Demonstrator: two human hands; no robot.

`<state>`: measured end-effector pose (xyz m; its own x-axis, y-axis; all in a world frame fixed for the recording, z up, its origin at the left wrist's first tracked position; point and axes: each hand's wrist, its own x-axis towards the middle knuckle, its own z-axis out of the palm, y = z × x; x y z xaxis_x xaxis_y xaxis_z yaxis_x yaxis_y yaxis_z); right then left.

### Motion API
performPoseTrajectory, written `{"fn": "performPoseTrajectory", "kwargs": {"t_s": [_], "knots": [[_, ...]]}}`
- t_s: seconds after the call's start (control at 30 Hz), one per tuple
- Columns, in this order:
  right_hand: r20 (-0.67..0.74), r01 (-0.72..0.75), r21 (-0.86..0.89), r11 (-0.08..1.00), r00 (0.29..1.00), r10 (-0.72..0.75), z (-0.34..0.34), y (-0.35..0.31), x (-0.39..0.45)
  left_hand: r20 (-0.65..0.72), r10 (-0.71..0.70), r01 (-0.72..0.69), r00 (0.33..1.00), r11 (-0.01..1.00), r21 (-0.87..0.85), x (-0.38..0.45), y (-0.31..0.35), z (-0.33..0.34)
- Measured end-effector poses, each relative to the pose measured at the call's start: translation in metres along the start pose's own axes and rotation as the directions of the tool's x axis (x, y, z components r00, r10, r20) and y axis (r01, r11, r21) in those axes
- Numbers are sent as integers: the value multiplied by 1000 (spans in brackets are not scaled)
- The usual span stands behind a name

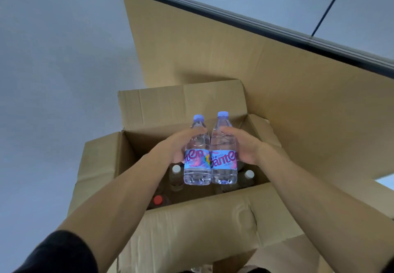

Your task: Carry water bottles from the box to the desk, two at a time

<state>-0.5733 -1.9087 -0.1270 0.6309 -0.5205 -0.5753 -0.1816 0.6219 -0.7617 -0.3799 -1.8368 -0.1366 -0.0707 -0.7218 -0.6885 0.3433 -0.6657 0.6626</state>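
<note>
Big flat cardboard sheet (266, 76) leans behind. Open box (191, 226) below, flaps out, more capped bottles inside. Left hand (181, 145) grasps left bottle (197, 151); right hand (243, 145) grasps right bottle (223, 149). Bottles upright, touching side by side, held above box opening. Step: pair lifted out. Next likely: turn, carry both to counter, not in view.

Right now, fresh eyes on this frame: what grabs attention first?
Two clear water bottles held side by side at centre, touching: the left bottle gripped by the left hand, the right bottle by the right hand, both hands above the open cardboard box. Below them, more bottles stand in the box, showing white caps and a red cap.
</note>
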Motion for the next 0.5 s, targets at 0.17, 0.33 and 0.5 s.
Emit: {"fn": "performPoseTrajectory", "kwargs": {"t_s": [0.17,0.33,0.5], "knots": [[9,57,-37,998,998,-57,-11,3,-23,61,8,-12,998,998,66,-5,0,7],[-159,84,-47,995,983,-91,-16,13,-42,73,106,-113,992,989,93,-15,-9,31],[-189,120,34,992,976,-111,-21,27,-72,100,212,-218,972,974,55,-29,-24,60]]}}
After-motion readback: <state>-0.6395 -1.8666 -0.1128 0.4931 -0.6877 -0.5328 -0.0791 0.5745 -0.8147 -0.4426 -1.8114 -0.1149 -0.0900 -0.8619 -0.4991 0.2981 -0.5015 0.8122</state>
